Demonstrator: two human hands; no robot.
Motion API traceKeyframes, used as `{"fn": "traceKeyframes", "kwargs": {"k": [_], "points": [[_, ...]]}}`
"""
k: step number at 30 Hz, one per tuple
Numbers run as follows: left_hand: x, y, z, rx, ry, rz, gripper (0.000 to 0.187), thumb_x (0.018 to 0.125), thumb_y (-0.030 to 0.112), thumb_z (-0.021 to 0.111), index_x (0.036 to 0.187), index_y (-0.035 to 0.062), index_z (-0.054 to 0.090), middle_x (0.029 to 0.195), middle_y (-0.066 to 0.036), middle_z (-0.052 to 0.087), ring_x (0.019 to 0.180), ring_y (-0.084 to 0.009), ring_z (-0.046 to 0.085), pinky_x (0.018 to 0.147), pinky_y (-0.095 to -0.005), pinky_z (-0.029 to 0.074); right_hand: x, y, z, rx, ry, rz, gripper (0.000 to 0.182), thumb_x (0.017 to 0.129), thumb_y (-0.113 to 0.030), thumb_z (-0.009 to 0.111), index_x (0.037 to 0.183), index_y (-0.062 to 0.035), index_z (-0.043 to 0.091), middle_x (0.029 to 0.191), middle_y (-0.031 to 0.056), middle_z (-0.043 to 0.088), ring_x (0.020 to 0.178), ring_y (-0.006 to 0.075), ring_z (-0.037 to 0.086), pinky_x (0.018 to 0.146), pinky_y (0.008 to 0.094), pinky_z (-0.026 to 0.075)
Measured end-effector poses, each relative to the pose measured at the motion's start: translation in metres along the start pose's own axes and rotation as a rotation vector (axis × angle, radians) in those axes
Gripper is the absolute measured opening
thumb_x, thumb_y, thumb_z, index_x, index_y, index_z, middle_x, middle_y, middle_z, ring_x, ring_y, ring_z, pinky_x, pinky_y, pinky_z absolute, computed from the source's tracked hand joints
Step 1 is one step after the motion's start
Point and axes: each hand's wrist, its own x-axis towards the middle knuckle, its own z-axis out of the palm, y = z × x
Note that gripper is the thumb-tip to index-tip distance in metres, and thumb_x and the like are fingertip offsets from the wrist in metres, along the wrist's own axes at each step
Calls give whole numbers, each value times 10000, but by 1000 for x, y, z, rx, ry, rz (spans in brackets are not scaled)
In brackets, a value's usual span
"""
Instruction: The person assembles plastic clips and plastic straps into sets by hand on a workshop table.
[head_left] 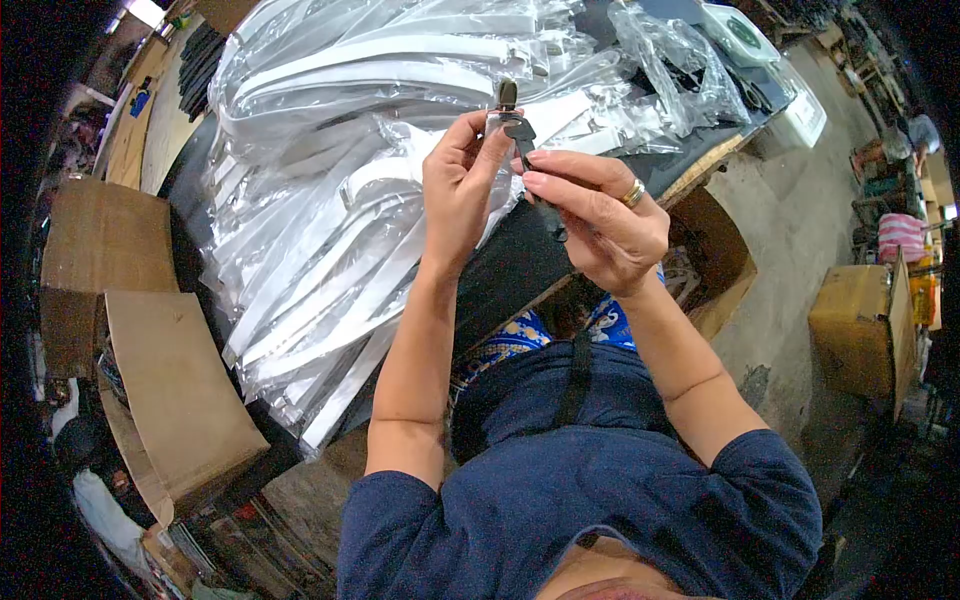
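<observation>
My left hand is raised over the near edge of the table, its thumb and fingers pinched on a small dark metal buckle. Beside it, my right hand, with a ring on one finger, pinches a dark strap piece just below the buckle. The strap's lower part is mostly hidden by my right hand. Under and behind both hands lies a large pile of white belts in clear plastic sleeves.
The dark tabletop ends close to my body. Clear bags and a scale-like device are at the back right. Cardboard boxes stand at left, right of my waist and far right.
</observation>
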Motion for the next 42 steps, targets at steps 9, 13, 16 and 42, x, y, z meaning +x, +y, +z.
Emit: {"fn": "traceKeyframes", "kwargs": {"k": [9,13,16,42], "points": [[-1,-2,2,-9,23,154,369,877,-61,440,1233,0,516,1154,-114,597,953,-175,617,849,-294,485,-7,1,5,-18,-23,12,333,662,69,697,978,-37,700,1036,136,652,893,239,653,776,297,525],[-2,3,2,54,18,140,392,871,-71,450,1253,3,505,1214,-125,565,994,-199,611,869,-296,480,-8,5,5,-43,-30,-26,323,662,27,715,980,-25,693,1037,146,650,900,252,650,771,308,526],[0,2,4,-47,25,155,401,850,-75,505,1239,20,530,1132,-82,605,1034,-135,582,873,-246,459,-6,1,5,-23,-43,-8,325,664,13,701,988,-15,684,1047,160,643,895,261,646,757,318,523],[-6,10,7,97,18,59,226,890,-17,526,1110,-4,576,1038,-107,651,907,-119,617,782,-230,492,-3,14,7,-182,23,-63,244,688,56,702,917,-21,667,900,102,646,768,239,625,677,309,515]]}}
